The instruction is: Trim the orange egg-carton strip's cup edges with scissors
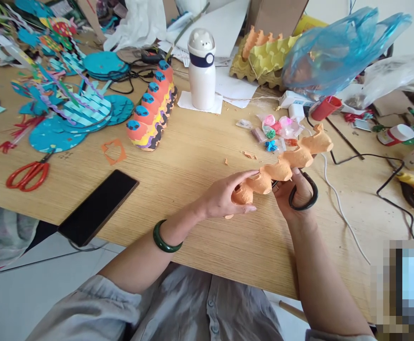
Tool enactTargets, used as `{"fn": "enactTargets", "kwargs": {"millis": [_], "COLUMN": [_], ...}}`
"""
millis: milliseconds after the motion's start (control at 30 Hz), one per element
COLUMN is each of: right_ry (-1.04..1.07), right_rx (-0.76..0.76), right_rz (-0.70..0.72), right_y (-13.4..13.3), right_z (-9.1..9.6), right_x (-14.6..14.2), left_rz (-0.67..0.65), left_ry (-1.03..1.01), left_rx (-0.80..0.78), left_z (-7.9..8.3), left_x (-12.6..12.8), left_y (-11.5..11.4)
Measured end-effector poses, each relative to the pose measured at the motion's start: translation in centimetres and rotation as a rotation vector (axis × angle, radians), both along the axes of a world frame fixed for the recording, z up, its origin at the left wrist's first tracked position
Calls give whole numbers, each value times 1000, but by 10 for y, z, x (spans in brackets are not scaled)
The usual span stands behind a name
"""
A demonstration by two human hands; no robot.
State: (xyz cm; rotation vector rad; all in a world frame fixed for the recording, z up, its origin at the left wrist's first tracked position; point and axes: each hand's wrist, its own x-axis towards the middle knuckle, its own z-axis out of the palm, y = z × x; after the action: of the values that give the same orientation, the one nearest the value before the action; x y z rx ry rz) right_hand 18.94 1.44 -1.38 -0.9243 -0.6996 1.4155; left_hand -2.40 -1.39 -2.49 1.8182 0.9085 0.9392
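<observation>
Strip [279, 171] — probably light, stiffish, tearable; best held by whole cups [261, 183]; pinched at end by left hand [221, 195]; scissors [314, 195] round thumb of right hand [286, 202] — other fingers mostly hidden.

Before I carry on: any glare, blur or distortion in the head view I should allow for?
Head view, centre: the orange carton strip and left hand look fairly sharp; head view, top: highlights on the white bottle's clear dome and the blue plastic bag; head view, edges: wide-angle stretching; head view, lower right: a pixelated patch hides detail.
</observation>
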Motion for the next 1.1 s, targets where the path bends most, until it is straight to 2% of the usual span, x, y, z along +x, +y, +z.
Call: {"fn": "enactTargets", "kwargs": {"millis": [200,367,500,600,700,900,1000,1100], "right_ry": [117,202,242,262,273,284,258,197], "right_rx": [-103,-197,-178,-142,-140,-209,-172,-129], "right_rz": [22,-102,-170,-151,-165,-170,-118,-44], "right_y": [6,9,12,13,13,12,11,11], "right_z": [-4,-5,-11,-15,-16,-14,-13,-12], "right_x": [10,17,21,23,23,18,20,22], "left_rz": [3,103,276,313,339,311,319,274], "left_ry": [-36,-269,-451,-558,-626,-765,-816,-756], "left_rx": [-139,-248,-341,-480,-521,-587,-637,-739], "left_z": [5,6,8,8,6,5,9,11], "left_x": [-3,-4,-3,-1,2,2,-1,-4], "left_y": [0,3,7,8,9,10,10,11]}}
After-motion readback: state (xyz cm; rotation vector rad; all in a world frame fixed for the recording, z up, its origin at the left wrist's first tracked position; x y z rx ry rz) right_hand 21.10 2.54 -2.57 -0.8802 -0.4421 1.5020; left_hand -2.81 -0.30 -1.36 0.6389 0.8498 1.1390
